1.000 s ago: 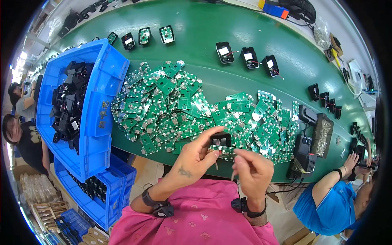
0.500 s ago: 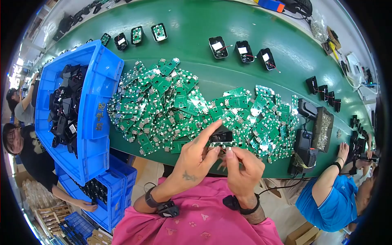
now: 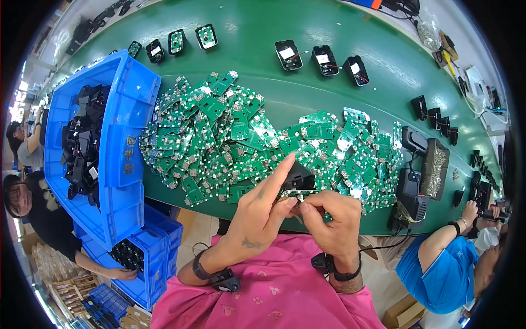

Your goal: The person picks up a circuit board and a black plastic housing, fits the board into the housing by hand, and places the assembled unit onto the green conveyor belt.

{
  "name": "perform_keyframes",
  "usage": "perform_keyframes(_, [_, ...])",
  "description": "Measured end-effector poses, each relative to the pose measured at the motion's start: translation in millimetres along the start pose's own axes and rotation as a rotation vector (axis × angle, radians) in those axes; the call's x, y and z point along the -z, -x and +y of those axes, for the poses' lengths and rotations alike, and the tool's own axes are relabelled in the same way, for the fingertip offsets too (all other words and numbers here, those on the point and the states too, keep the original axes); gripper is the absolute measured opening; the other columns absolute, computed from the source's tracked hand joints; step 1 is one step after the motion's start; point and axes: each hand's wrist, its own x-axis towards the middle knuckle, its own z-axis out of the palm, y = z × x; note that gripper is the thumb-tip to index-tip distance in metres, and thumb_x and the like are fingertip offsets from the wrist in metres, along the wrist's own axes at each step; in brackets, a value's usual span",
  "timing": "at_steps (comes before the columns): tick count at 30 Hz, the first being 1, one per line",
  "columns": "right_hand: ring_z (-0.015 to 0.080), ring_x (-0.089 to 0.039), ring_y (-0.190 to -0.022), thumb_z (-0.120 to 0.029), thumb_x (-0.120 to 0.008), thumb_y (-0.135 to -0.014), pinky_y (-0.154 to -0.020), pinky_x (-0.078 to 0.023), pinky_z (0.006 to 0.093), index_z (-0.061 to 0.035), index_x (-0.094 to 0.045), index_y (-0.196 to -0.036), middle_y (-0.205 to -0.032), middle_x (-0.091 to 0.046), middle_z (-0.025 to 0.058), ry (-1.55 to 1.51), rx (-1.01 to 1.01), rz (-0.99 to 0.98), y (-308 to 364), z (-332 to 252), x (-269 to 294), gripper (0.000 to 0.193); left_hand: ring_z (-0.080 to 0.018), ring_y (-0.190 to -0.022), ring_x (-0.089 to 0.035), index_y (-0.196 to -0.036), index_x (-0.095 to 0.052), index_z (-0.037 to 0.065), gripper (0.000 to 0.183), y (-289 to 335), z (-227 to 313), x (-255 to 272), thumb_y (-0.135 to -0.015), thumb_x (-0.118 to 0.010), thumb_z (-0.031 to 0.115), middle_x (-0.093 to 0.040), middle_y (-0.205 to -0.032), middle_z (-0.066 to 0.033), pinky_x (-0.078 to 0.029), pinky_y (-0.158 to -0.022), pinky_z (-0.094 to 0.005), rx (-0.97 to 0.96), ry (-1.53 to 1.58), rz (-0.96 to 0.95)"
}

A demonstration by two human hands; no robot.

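Note:
My left hand (image 3: pixel 256 218) grips a black plastic housing (image 3: pixel 300 176), index finger stretched along its side. A green circuit board (image 3: pixel 297 193) sits edge-on at the housing's near side, by my left thumb. My right hand (image 3: pixel 337 222) is closed in a pinch against the board's near edge. A small pale bit, perhaps a wire plug, shows between the fingertips; most of it is hidden. Beyond both hands a large heap of loose green circuit boards (image 3: pixel 200 140) covers the table (image 3: pixel 249 49).
At left a blue bin (image 3: pixel 121 148) holds black housings (image 3: pixel 85 140); more blue bins (image 3: pixel 156 241) stand below. Black housings (image 3: pixel 289 55) with wires stand at the back. A black device (image 3: pixel 412 192) and a tray of small metal parts (image 3: pixel 435 170) are at right. Co-workers sit both sides.
My right hand has moved in to the board's edge, its fingers curling tighter over the small pale bit. My left hand keeps its hold. At right, a co-worker's hand has shifted.

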Motion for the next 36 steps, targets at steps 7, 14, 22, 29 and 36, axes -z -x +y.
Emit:
perform_keyframes(7, [0.0128,-0.059,-0.052,0.0,-0.067,-0.078,-0.049,-0.044,0.0252,0.0002,-0.066,-0.075,-0.063,-0.063,0.006,-0.076,-0.074,-0.032,-2,0,3,0.003,-0.0211,-0.084,-0.068,-0.15,-0.034,0.003,0.053,1,6,-1,-0.102,-0.051,0.016,-0.059,-0.117,-0.0211,-0.055,-0.075,-0.0321,0.088,0.138,-0.026])
perform_keyframes(14, [0.0113,-0.058,-0.048,0.002,-0.067,-0.078,-0.044,-0.044,0.0265,0.0017,-0.064,-0.076,-0.064,-0.063,0.0068,-0.086,-0.078,-0.052,-1,3,5,0.004,-0.0286,-0.095,-0.068,-0.145,-0.041,-0.002,0.053,-2,-5,-6,-0.099,-0.057,0.018,-0.063,-0.117,-0.0211,-0.055,-0.079,-0.0348,-0.228,-0.184,0.097])
perform_keyframes(22, [0.0148,-0.06,-0.05,0.0,-0.068,-0.078,-0.046,-0.045,0.027,0.0002,-0.063,-0.075,-0.061,-0.062,0.0078,0.073,-0.028,0.014,-1,-3,-4,0.005,-0.0445,-0.098,-0.063,-0.137,-0.047,-0.002,0.049,3,-3,-9,-0.092,-0.062,0.007,-0.059,-0.122,-0.0262,-0.054,-0.082,-0.0403,-0.229,-0.336,0.097])
perform_keyframes(29, [0.0152,-0.062,-0.052,-0.002,-0.069,-0.082,-0.047,-0.045,0.0269,-0.0001,-0.064,-0.079,-0.064,-0.063,0.0079,0.169,0.08,0.067,1,2,-17,0.006,-0.0347,-0.094,-0.067,-0.139,-0.047,0.001,0.046,-3,-11,-6,-0.095,-0.058,0.007,-0.061,-0.114,-0.0243,-0.055,-0.075,-0.0388,-0.241,-0.319,0.204])
perform_keyframes(36, [0.009,-0.063,-0.062,-0.006,-0.067,-0.091,-0.051,-0.048,0.0213,0.004,-0.062,-0.096,-0.073,-0.068,0.0058,-0.307,-0.368,0.019,4,6,-18,0.013,-0.0217,-0.095,-0.067,-0.143,-0.037,0.004,0.055,6,-13,6,-0.093,-0.06,0.0,-0.059,-0.115,-0.0135,-0.06,-0.078,-0.0317,0.074,0.356,0.016])
